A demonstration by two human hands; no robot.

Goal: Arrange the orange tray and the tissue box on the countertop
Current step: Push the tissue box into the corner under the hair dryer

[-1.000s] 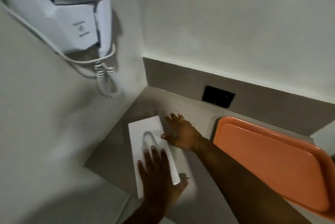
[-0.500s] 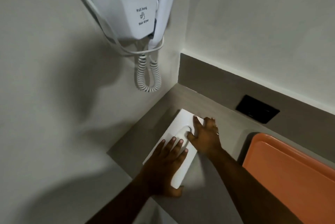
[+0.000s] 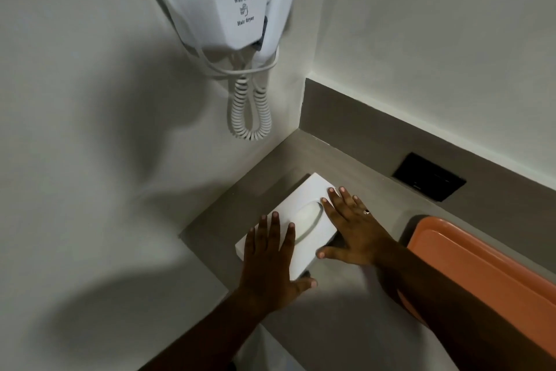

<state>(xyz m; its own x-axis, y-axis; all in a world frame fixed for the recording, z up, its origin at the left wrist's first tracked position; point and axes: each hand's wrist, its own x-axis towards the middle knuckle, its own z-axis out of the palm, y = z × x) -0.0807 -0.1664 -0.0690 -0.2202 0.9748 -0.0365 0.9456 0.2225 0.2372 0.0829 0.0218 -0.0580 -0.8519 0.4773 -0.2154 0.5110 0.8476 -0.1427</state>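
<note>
A flat white tissue box with an oval opening lies slantwise on the grey countertop, near the left corner. My left hand presses flat on its near end, thumb hooked round the near corner. My right hand rests on the box's right edge, fingers spread on top and thumb along its side. The orange tray lies on the countertop to the right, apart from the box; my right forearm crosses its near left corner.
A white wall-hung hair dryer with a coiled cord hangs on the left wall above the corner. A black socket plate sits in the grey backsplash. The countertop's left edge drops off beside the box.
The tissue box has turned from pointing straight away to lying diagonally toward the back corner. Both hands stayed on it, the right hand shifting onto its right edge. The view swung left.
</note>
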